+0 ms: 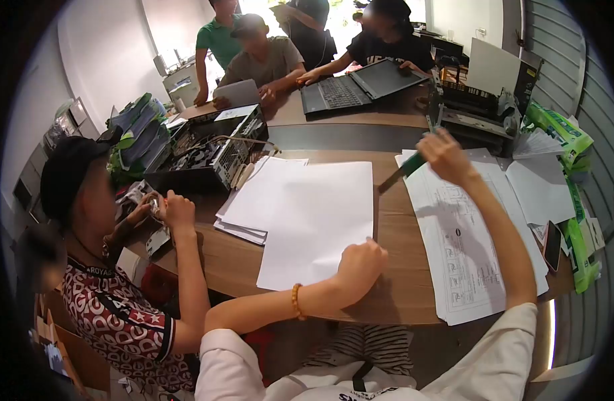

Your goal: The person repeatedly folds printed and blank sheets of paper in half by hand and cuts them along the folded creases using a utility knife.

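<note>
My left hand is closed, knuckles up, over the lower right corner of a large blank white sheet. Whether its fingers pinch the paper is hidden. More white sheets lie partly under that one, to the left. Raised over the table's right side, my right hand grips a tool with a dark green handle; its thin, dark end points down and left towards the bare strip of table. I cannot make out its exact kind. Beneath my right forearm is a stack of printed sheets.
An opened computer case stands at the left, near a co-worker handling small parts. Across the table, a person's hands touch a laptop. Green-and-white packs, a phone and a dark machine crowd the right.
</note>
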Demonstrator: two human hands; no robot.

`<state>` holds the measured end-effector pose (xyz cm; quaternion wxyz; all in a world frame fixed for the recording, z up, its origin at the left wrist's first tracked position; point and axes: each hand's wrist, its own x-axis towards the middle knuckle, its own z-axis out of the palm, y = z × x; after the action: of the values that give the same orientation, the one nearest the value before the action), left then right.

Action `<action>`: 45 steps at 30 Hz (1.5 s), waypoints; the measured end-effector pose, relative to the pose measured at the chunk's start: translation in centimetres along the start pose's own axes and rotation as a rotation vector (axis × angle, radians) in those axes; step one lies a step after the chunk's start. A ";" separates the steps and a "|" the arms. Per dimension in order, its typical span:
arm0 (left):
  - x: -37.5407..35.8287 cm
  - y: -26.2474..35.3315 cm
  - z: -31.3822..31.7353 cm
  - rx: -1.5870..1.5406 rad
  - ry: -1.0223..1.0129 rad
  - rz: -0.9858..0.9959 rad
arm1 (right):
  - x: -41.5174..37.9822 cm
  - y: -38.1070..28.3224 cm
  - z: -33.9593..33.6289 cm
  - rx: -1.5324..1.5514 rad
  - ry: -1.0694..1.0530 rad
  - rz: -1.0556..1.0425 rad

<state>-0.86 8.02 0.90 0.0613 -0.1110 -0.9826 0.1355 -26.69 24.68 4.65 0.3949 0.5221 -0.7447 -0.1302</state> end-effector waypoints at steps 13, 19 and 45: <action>-0.9 -5.9 6.3 -0.433 0.067 0.101 | -12.5 -14.0 -18.8 1.426 -0.468 1.254; -1.2 -5.5 6.4 -0.437 0.063 0.088 | -13.1 -18.0 -21.7 1.601 -0.518 1.449; -1.7 -4.2 6.3 -0.515 0.092 0.134 | -16.0 -26.1 -24.8 0.735 -0.127 0.773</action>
<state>-0.96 2.09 -4.09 0.0664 -0.1935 -0.9714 -0.1203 11.18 33.13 -2.20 0.1593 0.3050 -0.9015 0.2627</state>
